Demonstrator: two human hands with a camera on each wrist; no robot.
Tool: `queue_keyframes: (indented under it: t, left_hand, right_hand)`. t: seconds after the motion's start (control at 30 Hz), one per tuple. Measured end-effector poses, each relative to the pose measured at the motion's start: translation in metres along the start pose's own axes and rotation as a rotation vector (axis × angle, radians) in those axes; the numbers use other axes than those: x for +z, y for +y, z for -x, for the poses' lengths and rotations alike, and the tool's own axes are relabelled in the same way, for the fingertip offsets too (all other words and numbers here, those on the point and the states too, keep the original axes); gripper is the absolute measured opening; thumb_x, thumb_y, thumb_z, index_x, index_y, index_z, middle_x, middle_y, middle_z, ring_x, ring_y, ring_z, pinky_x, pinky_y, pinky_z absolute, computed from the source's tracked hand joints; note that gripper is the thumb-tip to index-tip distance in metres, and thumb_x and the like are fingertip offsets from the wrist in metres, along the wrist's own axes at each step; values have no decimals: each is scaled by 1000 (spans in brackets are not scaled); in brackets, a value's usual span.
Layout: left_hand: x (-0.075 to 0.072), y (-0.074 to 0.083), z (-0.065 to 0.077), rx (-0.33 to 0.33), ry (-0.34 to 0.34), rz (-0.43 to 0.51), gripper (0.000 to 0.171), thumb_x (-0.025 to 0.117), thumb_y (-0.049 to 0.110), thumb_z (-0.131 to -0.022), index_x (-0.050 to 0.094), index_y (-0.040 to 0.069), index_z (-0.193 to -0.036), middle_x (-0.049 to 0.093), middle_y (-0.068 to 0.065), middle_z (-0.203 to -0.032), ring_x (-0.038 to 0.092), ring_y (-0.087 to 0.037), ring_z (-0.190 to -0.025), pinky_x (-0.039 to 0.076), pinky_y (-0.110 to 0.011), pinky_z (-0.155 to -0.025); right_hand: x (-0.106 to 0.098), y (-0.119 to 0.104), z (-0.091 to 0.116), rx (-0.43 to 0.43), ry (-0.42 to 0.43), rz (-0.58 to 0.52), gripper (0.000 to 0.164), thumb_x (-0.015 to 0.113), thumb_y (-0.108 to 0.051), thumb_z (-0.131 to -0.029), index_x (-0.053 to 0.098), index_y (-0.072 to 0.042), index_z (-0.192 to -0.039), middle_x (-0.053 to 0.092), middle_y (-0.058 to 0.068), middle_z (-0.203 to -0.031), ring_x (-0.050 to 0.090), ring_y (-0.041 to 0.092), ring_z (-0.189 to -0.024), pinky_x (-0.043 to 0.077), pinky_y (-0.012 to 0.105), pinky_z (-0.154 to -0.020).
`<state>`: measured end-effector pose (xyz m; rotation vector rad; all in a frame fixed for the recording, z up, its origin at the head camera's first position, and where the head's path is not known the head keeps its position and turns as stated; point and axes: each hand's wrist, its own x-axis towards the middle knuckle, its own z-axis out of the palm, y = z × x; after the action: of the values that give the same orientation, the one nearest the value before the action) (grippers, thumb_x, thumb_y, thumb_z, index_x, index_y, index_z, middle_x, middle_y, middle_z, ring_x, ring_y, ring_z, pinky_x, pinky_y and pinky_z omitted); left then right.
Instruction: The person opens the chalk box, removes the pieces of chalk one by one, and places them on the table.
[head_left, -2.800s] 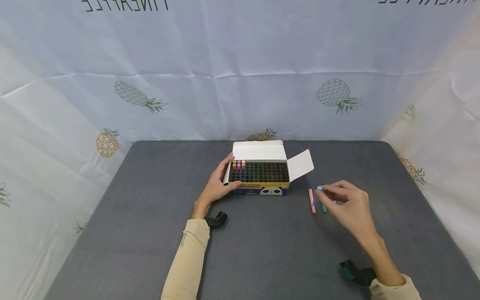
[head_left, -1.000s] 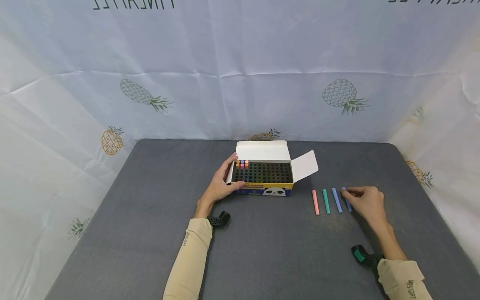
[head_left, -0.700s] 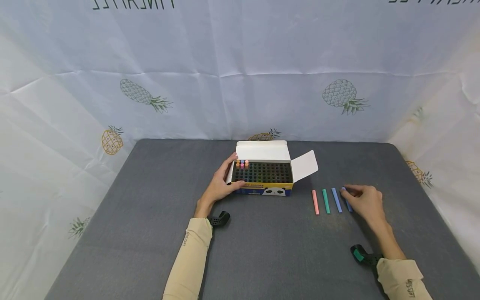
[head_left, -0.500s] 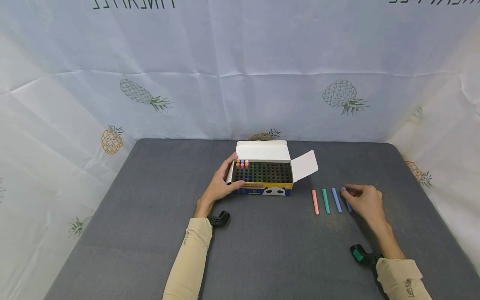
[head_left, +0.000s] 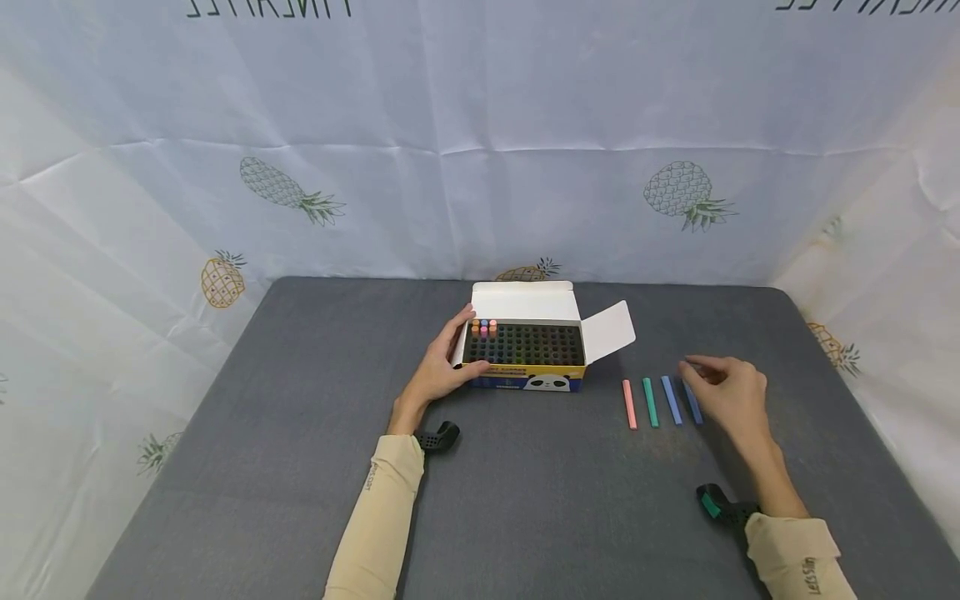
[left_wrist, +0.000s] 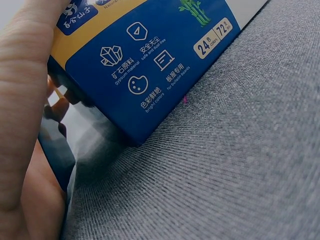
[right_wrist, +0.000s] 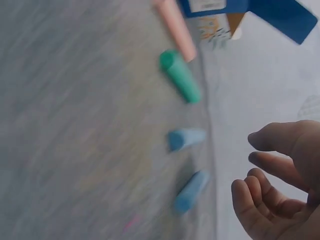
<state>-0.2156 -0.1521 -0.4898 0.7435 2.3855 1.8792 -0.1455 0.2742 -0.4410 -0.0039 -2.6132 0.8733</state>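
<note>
My left hand grips the left end of an open chalk box, thumb along its front. A black holder with rows of holes fills the box, and several coloured chalks stand in its far left corner. To the right of the box, a pink chalk, a green chalk, a blue chalk and another blue chalk lie side by side on the cloth. Just above the rightmost one, my right hand hovers with loosely bent fingers, thumb and forefinger apart, holding nothing.
The box's white lid stands up at the back, and a side flap sticks out to the right. A grey cloth-covered table lies beneath everything. Behind it hangs a white pineapple-print curtain.
My right hand set chalks down in a spaced row to the right of the box, then let go of the rightmost blue chalk and rose slightly. My left hand stays on the box.
</note>
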Motion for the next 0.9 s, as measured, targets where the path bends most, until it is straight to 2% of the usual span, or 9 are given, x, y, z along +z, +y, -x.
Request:
queue_keyframes:
  t: [0.2, 0.3, 0.43, 0.5, 0.57, 0.67, 0.83, 0.9]
  left_hand:
    - [0, -1, 1, 24, -4, 9, 87, 79, 41, -90, 32, 18, -160, 16, -3, -174, 14, -24, -162, 22, -55, -128]
    - [0, -1, 1, 23, -2, 13, 87, 80, 40, -90, 33, 18, -160, 16, -3, -174, 14, -23, -162, 22, -55, -129]
    - [0, -1, 1, 17, 2, 6, 85, 80, 25, -90, 33, 18, -160, 16, -2, -174, 14, -23, -162, 22, -54, -129]
    - [0, 0, 0, 10, 3, -1, 85, 79, 16, -90, 32, 16, -160, 15, -4, -174, 14, -25, -162, 22, -54, -129]
    - [1, 3, 0, 0, 3, -6, 86, 77, 7, -90, 30, 13, -161, 14, -7, -174, 13, -27, -162, 21, -55, -129]
    - [1, 14, 2, -11, -4, -11, 86, 75, 2, -89, 28, 6, -161, 13, -14, -173, 12, -32, -161, 20, -57, -128]
    - [0, 37, 5, -19, -19, -11, 83, 75, 0, -89, 29, -2, -158, 14, -21, -171, 13, -36, -160, 21, -58, -128]
    - [-1, 40, 5, -22, -16, 0, 83, 75, 0, -89, 29, -3, -158, 15, -21, -171, 14, -36, -161, 20, -57, -128]
  right_hand:
    - [-3, -25, -7, -22, 113, -93, 21, 75, -12, -91, 79, 2, -107, 74, 23, -85, 44, -26, -66, 39, 2, -60]
    - [-6, -40, -12, -46, 159, -168, 19, 76, -10, -91, 80, 0, -106, 71, 1, -80, 49, -24, -67, 40, 0, -65]
    - [-8, -63, -21, -68, 190, -279, 17, 76, -8, -90, 81, 0, -105, 58, -31, -78, 55, -19, -69, 45, 1, -69]
    - [-7, -75, -25, -75, 193, -328, 17, 76, -6, -90, 81, 0, -105, 58, -34, -79, 57, -17, -70, 46, 2, -69]
    - [-5, -88, -28, -79, 194, -362, 17, 76, -6, -90, 81, 1, -105, 59, -32, -79, 58, -16, -71, 47, 3, -69]
    - [0, -106, -33, -91, 185, -400, 17, 76, -6, -90, 81, 1, -105, 61, -22, -82, 58, -14, -71, 48, 4, -68]
    - [15, -131, -38, -136, 141, -440, 17, 75, -6, -91, 80, 1, -106, 69, 9, -85, 57, -12, -74, 47, 5, -69]
    - [22, -140, -39, -148, 112, -456, 18, 74, -6, -92, 80, 1, -107, 70, 18, -88, 57, -12, -76, 48, 5, -71]
